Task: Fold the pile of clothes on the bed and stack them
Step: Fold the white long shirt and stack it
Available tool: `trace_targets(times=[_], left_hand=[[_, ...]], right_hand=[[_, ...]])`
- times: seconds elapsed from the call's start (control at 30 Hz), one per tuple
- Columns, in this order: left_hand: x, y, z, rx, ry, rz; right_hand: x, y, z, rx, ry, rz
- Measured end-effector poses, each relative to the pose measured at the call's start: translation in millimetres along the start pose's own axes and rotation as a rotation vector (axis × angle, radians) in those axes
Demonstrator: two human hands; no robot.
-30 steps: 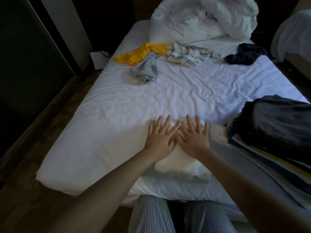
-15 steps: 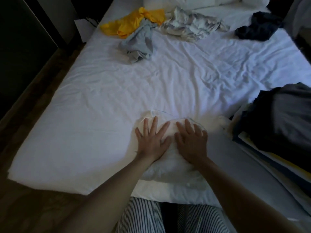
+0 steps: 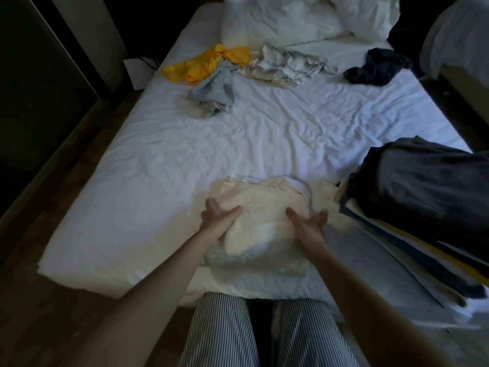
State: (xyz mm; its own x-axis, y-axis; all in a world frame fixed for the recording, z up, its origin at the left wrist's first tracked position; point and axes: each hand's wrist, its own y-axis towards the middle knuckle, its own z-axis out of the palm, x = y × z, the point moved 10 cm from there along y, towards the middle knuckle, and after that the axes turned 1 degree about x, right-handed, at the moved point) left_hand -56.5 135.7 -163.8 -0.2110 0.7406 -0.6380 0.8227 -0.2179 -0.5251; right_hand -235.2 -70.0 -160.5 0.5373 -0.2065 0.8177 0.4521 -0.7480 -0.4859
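Observation:
A folded white garment [image 3: 264, 207] lies at the near edge of the bed [image 3: 148, 176], right in front of me. My left hand [image 3: 218, 221] grips its left side with the thumb on top. My right hand [image 3: 308, 225] grips its right side the same way. The garment's near edge looks raised a little off the sheet. A stack of folded clothes [image 3: 423, 186], dark grey on top, sits at the right, close beside the white garment. Unfolded pieces lie at the far end: a yellow one [image 3: 209, 63], a grey one [image 3: 215, 94], a pale crumpled one [image 3: 285, 66] and a navy one [image 3: 378, 68].
White pillows and a bunched duvet [image 3: 277, 19] fill the head of the bed. A dark floor strip and a wall run along the left side [image 3: 53, 181]. Another bed's edge [image 3: 455, 43] shows at the far right. My striped trousers [image 3: 225, 332] are against the mattress.
Both hands lay flat on top of the white garment, pressing it. They have now slid apart to its left and right sides and taken hold of it.

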Motion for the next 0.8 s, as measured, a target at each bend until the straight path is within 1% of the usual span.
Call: trace_targets(times=[0.03, 0.07, 0.1, 0.13, 0.17, 0.27, 0.37, 0.43, 0.53, 0.63, 0.8], left_hand=[[4.3, -1.3, -2.1, 0.02, -0.164, -0.051], [6.5, -4.2, -1.3, 0.089, -0.3, -0.104], [7.8, -5.4, 3.4, 0.18, -0.402, -0.138], [8.6, -7.6, 7.2, 0.259, -0.441, -0.162], [4.2, -13.5, 8.7, 0.319, -0.461, -0.165], [-34.2, -39.5, 1.9, 0.399, -0.544, -0.084], [-76.0, -60.3, -6.1, 0.434, -0.604, 0.006], [-104.6, -73.4, -8.5, 0.439, -0.622, 0.06], [-150.7, -90.4, -3.1, 0.413, -0.537, 0.15], [-206.1, -110.9, 17.7, 0.401, -0.469, 0.246], [-291.7, -148.1, 77.1, 0.5, -0.404, 0.353]], right_hand=[[-5.4, 0.1, 1.9, 0.052, 0.052, 0.067], [-11.1, -1.6, 5.4, 0.108, 0.135, 0.145], [-11.8, -3.5, 7.9, 0.154, 0.226, 0.202], [-6.5, -6.1, 7.5, 0.176, 0.304, 0.216], [-0.9, -3.2, 5.2, 0.182, 0.35, 0.199], [25.1, -7.7, -10.6, 0.195, 0.39, 0.152], [71.4, -17.1, -37.0, 0.202, 0.437, -0.018], [95.9, -22.7, -61.9, 0.165, 0.41, -0.075], [114.5, -28.3, -110.2, 0.091, 0.373, -0.09], [128.6, -31.8, -174.0, 0.008, 0.367, -0.104], [132.2, -30.8, -272.2, -0.106, 0.454, -0.14]])
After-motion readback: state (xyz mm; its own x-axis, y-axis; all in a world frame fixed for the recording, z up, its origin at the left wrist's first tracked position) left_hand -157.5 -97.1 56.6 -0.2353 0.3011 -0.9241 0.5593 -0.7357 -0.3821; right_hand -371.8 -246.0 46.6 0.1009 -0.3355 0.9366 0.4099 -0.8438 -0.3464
